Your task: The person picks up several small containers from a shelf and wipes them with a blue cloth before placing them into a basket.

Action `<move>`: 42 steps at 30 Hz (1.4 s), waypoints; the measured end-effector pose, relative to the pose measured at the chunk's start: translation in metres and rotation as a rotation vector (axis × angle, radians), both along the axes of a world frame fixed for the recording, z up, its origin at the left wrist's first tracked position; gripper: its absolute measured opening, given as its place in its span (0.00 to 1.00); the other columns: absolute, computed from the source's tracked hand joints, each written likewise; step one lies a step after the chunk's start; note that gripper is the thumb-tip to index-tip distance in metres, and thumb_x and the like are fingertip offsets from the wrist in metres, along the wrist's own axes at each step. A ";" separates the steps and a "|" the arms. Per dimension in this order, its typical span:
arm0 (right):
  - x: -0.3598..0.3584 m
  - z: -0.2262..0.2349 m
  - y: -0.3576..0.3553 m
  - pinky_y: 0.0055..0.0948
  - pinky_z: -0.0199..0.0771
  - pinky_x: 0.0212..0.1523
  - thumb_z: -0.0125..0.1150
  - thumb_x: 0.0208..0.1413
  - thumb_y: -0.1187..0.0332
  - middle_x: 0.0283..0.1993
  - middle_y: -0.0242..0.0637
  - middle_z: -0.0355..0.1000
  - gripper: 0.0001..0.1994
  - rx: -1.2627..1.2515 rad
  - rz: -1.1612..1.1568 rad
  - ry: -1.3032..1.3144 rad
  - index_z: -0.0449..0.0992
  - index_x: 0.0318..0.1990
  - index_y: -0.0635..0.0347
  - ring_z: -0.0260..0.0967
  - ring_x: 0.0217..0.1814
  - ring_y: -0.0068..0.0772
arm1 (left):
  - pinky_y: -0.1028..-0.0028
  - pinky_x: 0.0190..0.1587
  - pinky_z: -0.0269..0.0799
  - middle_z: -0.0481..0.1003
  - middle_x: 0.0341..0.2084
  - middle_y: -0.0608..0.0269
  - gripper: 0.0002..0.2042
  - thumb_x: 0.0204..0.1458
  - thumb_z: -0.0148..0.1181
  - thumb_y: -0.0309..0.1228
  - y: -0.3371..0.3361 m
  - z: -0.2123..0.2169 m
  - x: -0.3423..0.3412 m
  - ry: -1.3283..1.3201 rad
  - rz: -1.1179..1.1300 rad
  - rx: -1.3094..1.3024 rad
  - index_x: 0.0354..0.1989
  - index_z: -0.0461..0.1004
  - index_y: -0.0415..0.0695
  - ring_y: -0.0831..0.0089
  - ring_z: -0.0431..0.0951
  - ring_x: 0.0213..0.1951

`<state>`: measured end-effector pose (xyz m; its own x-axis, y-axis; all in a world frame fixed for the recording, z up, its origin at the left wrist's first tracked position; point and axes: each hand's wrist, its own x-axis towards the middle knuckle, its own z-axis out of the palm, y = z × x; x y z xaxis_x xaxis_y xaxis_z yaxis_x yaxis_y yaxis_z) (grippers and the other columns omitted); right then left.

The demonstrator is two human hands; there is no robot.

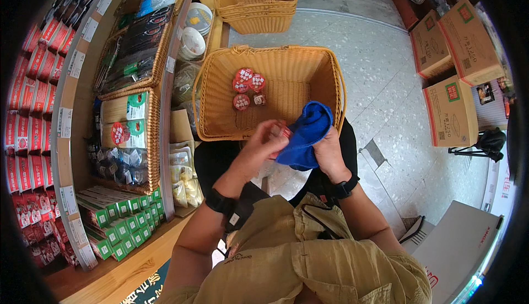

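Over the near edge of a tan wicker basket (pixel 270 57), my left hand (pixel 258 147) is closed around a small red-and-white package (pixel 283 131). A blue cloth (pixel 309 133) is bunched in my right hand (pixel 330 154), its folds pressed against the package. The cloth partly covers the package, so its full shape is hidden. Several small red-and-white round tubs (pixel 241 102) lie at the left inside the basket, one small pack (pixel 259 99) beside them.
To my left, a shelf (pixel 65 122) holds red packages, and wicker trays (pixel 161 139) carry bamboo sticks and wrapped goods. Green boxes (pixel 118 229) line the lower level. Stacked baskets (pixel 256 1) stand beyond; cardboard boxes (pixel 453 111) are on the right, a large white box (pixel 457 249) nearer.
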<state>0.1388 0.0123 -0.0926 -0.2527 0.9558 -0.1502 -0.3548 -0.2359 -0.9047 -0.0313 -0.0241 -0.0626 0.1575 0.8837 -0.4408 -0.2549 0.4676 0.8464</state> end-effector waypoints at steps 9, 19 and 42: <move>0.021 -0.007 0.015 0.21 0.68 0.38 0.54 0.51 0.76 0.34 0.27 0.70 0.06 -0.129 -0.124 -0.016 0.71 0.37 0.61 0.67 0.35 0.19 | 0.75 0.43 0.65 0.68 0.34 0.65 0.35 0.35 0.68 0.30 0.092 -0.082 -0.093 0.694 0.093 0.209 0.53 0.56 0.40 0.72 0.69 0.39; 0.037 -0.017 0.025 0.21 0.68 0.40 0.54 0.51 0.76 0.37 0.27 0.69 0.09 -0.225 -0.139 -0.064 0.69 0.41 0.60 0.66 0.37 0.18 | 0.62 0.47 0.65 0.63 0.47 0.43 0.33 0.36 0.64 0.32 0.122 -0.173 -0.117 1.424 -0.254 0.073 0.53 0.56 0.41 0.50 0.66 0.47; 0.033 -0.028 0.048 0.18 0.67 0.36 0.54 0.50 0.76 0.32 0.25 0.70 0.06 -0.337 -0.173 -0.153 0.72 0.36 0.60 0.65 0.33 0.16 | 0.64 0.43 0.70 0.61 0.47 0.48 0.38 0.34 0.69 0.40 0.149 -0.230 -0.120 1.614 -0.484 -0.351 0.50 0.52 0.39 0.55 0.69 0.45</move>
<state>0.1714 0.0605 -0.1206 -0.0431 0.8729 -0.4860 -0.2826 -0.4773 -0.8321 -0.1515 0.1246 -0.2926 -0.4028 0.7273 -0.5556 0.8936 0.4439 -0.0667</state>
